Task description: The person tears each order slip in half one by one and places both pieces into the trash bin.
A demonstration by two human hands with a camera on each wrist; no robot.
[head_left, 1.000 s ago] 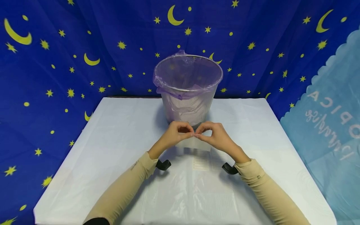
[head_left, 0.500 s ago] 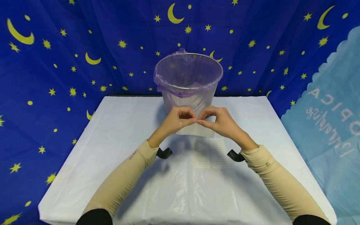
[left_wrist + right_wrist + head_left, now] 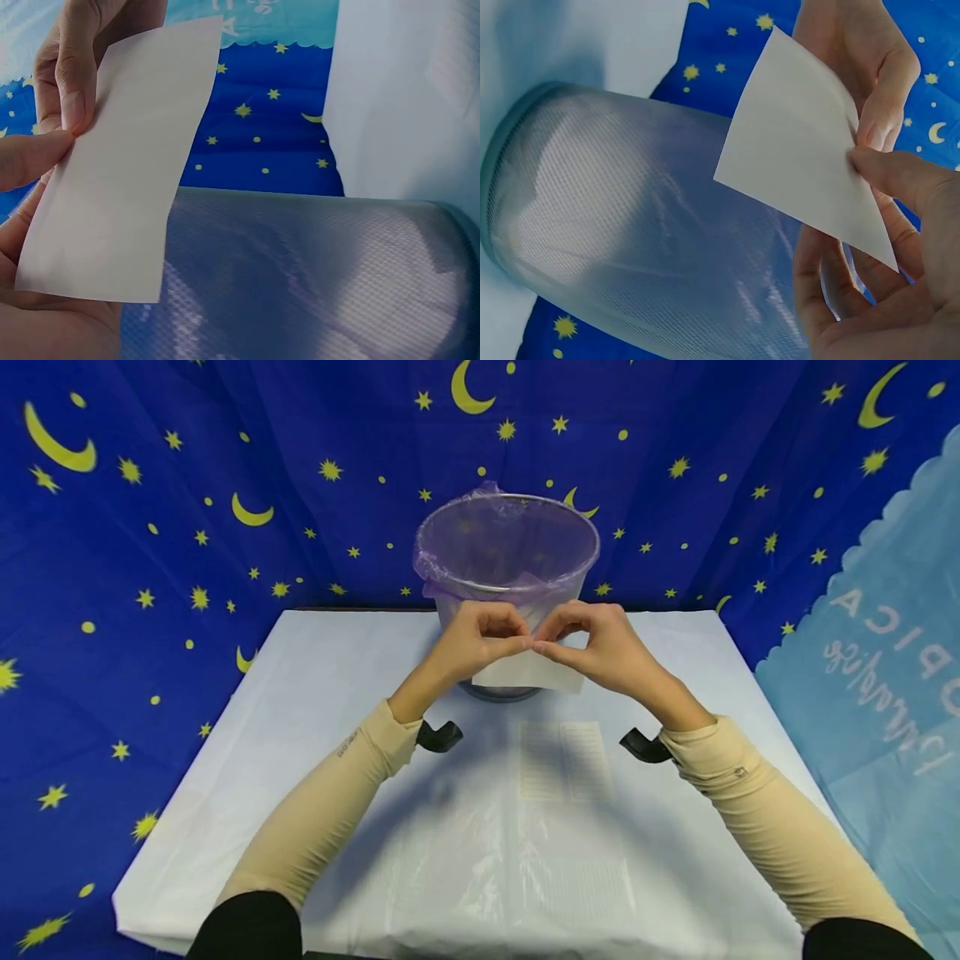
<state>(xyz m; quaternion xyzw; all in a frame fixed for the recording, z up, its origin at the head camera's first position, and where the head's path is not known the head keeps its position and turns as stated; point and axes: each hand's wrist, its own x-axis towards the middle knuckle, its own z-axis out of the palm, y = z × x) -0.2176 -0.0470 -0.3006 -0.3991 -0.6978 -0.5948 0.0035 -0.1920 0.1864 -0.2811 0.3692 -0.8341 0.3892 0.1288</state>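
Note:
Both hands hold a small blank white piece of paper (image 3: 528, 671) by its upper edge, in front of a mesh bin (image 3: 585, 187). My left hand (image 3: 474, 647) pinches it between thumb and fingers; my right hand (image 3: 613, 647) does the same right beside it, the fingertips meeting near the middle of the edge. In the left wrist view the paper (image 3: 124, 172) hangs flat with a slight bend, and in the right wrist view the paper (image 3: 799, 142) partly covers the bin's wall. A thin purple bag (image 3: 510, 547) lines the bin and folds over its rim.
A white-covered table (image 3: 337, 685) lies beneath the hands. On it is a faint lined, page-like sheet (image 3: 566, 760). Behind hangs a dark blue cloth (image 3: 337, 510) with moons and stars; a light blue cloth (image 3: 892, 693) with lettering hangs at right.
Both hands, still pinching the paper, have risen in the head view, away from my body and up in front of the bin. More of the lined sheet on the table shows.

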